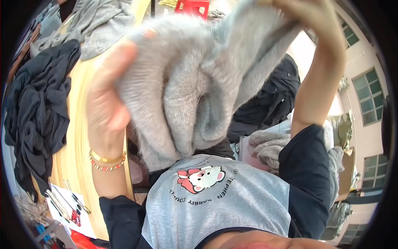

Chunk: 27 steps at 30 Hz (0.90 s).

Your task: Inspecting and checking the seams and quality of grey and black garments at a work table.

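Note:
A fluffy grey knit garment (182,79) is held up in front of my chest, bunched in thick folds and smeared a little by motion. My left hand (110,91) grips its left side, the thumb low and the fingers higher along the fabric. A gold bangle and a beaded bracelet circle that wrist. High at the upper right, my right hand (309,14) is closed on a stretched-out end of the garment, partly cut off by the picture's edge. What kind of garment it is, I cannot tell.
A pale wooden table (76,137) runs along the left. On it lie a dark cloth heap (39,108), grey knitwear (103,25), and several small tools (68,203) on white paper. Dark clothing (273,95) and more grey knits (269,147) sit at the right. A red stool (192,7) stands beyond.

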Motion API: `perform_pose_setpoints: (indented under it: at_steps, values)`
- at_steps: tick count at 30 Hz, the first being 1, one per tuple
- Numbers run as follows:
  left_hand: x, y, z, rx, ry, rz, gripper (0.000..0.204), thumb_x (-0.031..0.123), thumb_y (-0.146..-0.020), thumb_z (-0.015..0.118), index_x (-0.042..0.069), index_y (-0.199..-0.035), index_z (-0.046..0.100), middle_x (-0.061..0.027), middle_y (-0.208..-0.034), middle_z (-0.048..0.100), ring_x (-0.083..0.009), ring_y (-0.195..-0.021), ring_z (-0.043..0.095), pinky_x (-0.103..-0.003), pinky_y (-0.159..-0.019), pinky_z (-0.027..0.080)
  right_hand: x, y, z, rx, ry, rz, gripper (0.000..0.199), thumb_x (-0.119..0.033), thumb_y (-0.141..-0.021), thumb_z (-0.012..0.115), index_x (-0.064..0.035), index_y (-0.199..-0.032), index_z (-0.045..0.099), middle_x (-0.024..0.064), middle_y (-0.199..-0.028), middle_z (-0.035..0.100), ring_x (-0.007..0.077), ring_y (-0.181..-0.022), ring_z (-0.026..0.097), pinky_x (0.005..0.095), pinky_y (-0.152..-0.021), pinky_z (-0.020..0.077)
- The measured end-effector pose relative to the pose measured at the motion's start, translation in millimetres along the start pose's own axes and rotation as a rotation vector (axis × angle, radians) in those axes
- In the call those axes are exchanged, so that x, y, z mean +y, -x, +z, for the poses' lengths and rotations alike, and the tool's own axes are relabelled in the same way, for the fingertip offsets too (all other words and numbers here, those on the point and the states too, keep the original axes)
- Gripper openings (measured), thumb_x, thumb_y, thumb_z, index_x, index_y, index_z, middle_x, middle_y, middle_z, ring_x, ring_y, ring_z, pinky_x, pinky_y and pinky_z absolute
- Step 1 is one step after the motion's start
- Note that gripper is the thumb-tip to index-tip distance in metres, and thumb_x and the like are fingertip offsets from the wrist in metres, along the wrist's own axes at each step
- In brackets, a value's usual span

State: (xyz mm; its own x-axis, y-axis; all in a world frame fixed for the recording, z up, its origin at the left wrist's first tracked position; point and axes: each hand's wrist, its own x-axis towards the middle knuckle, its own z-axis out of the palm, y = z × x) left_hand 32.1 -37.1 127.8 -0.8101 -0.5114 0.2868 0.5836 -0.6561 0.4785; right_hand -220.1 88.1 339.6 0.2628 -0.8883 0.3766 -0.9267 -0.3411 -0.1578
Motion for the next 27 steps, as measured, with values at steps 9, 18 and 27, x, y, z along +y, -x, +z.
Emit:
perform_pose_setpoints:
  at_steps: [9,18,27]
  values:
    - [-72.2,23.6,-78.8,0.304,-0.644,-0.183,0.019,0.013,-0.087,0.069,0.001,-0.102,0.068,-0.0035,-0.098,0.07,-0.0086,-0.091,0.062,-0.023,-0.086,0.047,-33.5,107.1,257.6,-0.081,-0.494,-0.17,0.022,0.0,-0.075,0.067,-0.0021,-0.097,0.067,0.0096,-0.09,0.068,0.0247,-0.077,0.068,0.0308,-0.067,0.0555]
    - [-87.9,32.9,-66.0,0.227,-0.642,-0.08,0.018,0.012,-0.095,0.058,-0.001,-0.107,0.064,-0.0039,-0.099,0.068,-0.0084,-0.091,0.061,-0.022,-0.085,0.047,-11.3,102.5,294.0,0.49,-0.212,-0.251,0.023,-0.001,-0.072,0.071,-0.0017,-0.095,0.071,0.0107,-0.084,0.07,0.017,-0.069,0.068,0.0233,-0.055,0.0527]
    - [-86.3,39.6,-66.5,0.253,-0.676,-0.028,0.018,0.009,-0.095,0.059,-0.001,-0.109,0.061,-0.0031,-0.099,0.066,-0.0055,-0.089,0.059,-0.019,-0.08,0.047,-3.8,102.9,294.2,0.518,-0.187,-0.264,0.026,0.0,-0.068,0.074,-0.0011,-0.095,0.072,0.0081,-0.086,0.065,0.0132,-0.063,0.062,0.021,-0.052,0.0499]
